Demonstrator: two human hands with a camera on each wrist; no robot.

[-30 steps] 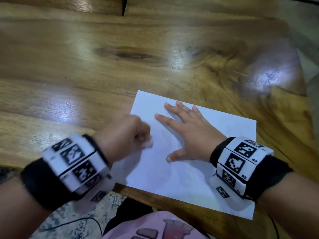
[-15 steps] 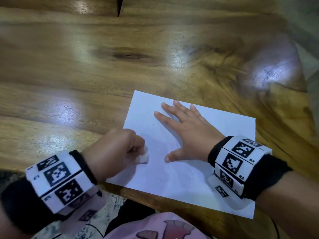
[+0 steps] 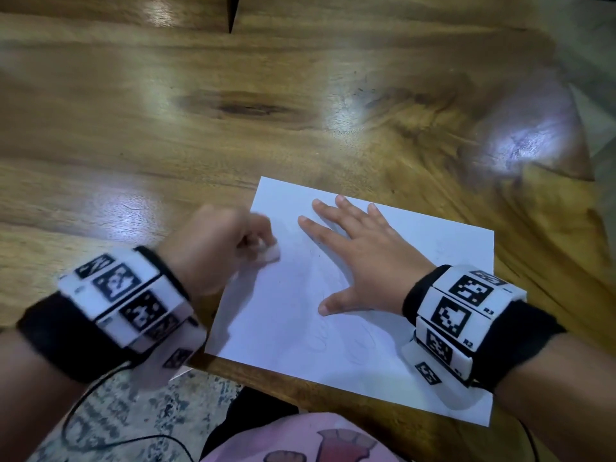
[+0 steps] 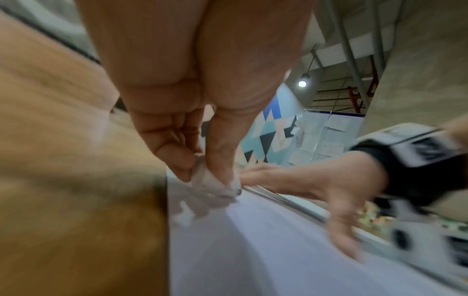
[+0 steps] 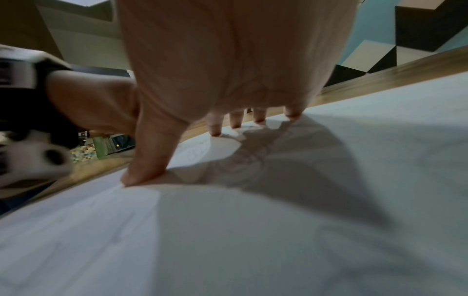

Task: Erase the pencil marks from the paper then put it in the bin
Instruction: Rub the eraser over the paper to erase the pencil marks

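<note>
Paper (image 3: 383,345) long axis left-right under flat right hand (image 3: 363,261); eraser (image 3: 270,253) in left hand (image 3: 213,248)

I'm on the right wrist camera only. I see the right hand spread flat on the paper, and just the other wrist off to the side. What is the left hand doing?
Observer: The left hand pinches a small white eraser between thumb and fingertips, with its tip down on the paper.
Operator: Whereabouts on the sheet?
Observer: In the head view it is close to the sheet's left edge, just left of the right hand, which it does not touch.
Operator: Any marks to erase near me?
Observer: Yes. Faint pencil loops show on the near part of the sheet, below the right thumb.
</note>
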